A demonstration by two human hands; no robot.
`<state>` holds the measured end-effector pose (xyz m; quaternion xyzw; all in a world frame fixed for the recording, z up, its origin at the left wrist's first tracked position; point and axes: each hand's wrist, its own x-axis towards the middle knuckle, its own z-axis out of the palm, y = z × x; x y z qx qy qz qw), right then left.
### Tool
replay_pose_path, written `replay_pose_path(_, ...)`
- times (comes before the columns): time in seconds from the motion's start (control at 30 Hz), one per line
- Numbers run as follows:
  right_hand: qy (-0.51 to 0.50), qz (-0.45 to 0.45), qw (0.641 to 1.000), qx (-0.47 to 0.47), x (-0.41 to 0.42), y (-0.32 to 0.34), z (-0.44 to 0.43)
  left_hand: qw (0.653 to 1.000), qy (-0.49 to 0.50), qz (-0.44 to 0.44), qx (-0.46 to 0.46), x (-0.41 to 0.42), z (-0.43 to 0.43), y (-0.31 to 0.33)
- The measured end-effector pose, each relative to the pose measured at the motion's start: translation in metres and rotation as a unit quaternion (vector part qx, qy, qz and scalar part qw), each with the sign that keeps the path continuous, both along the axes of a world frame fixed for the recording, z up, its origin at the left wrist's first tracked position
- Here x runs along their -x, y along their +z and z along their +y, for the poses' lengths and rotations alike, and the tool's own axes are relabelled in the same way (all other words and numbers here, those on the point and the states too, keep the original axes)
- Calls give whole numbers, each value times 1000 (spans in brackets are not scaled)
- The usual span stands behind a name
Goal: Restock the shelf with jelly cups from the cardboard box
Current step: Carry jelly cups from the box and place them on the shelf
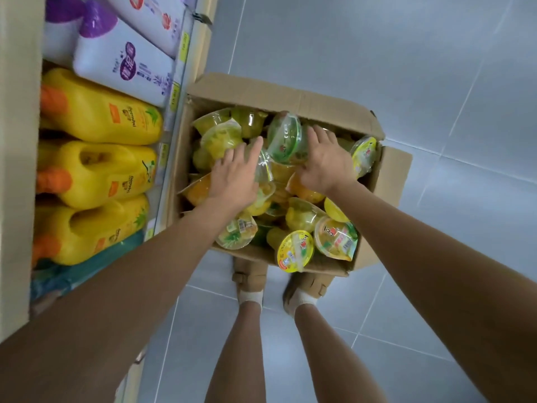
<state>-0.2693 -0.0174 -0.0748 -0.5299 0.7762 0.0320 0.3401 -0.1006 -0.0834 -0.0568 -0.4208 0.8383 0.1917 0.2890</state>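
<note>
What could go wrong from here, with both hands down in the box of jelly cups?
1. The jelly cups lie heaped and tilted. The yellow-lidded cup leans at the near rim of the cardboard box and may tumble to the floor if the left hand and right hand stir the pile.
2. The green-lidded cup, perched between the hands, could slide off.
3. Fingers pressing down might dent the film lids.
</note>
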Motion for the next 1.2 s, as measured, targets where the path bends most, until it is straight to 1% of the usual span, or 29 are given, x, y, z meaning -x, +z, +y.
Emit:
replay_pose_path(0.07, -16, -22, 999, 31, -1, -8, 2, 1000, 7, 15, 15, 0, -2, -4)
replay_pose_path(0.17, -46, -47, 996, 61, 0, -19, 0, 1000, 6, 11, 21, 1, -3, -8)
replay_pose_path(0.27, -72, -61, 993, 72, 0, -28, -8, 1000, 8, 2, 27, 3, -4, -11)
replay_pose_path(0.43, -84, -69, 991, 84, 0, -36, -7, 1000, 18, 12, 20, 3, -5, -12)
replay_pose_path(0.57, -87, -86, 988, 93, 2, -35, -11, 999, 0, 21, 33, 2, -3, -11)
replay_pose_path(0.7, -44, -72, 992, 89, -1, -33, -18, 999, -13, 25, 36, -3, -2, -7)
replay_pose_path(0.9, -66, -53, 994, 73, -6, -30, -20, 1000, 3, 16, 2, -4, 3, 1)
replay_pose_path(1.0, -24, -12, 998, 59, -5, -23, -25, 1000, 4, 20, -3, -6, 1, 3)
replay_pose_path(1.07, -3, 3, 998, 63, -5, -14, -27, 999, 20, 37, -12, -9, -3, 9)
replay_pose_path(1.13, -24, -4, 997, 70, -7, -2, -24, 996, 59, 62, -20, -12, -6, 20)
replay_pose_path(1.2, -71, -22, 995, 74, -11, 12, -17, 991, 99, 81, -24, -15, -7, 36)
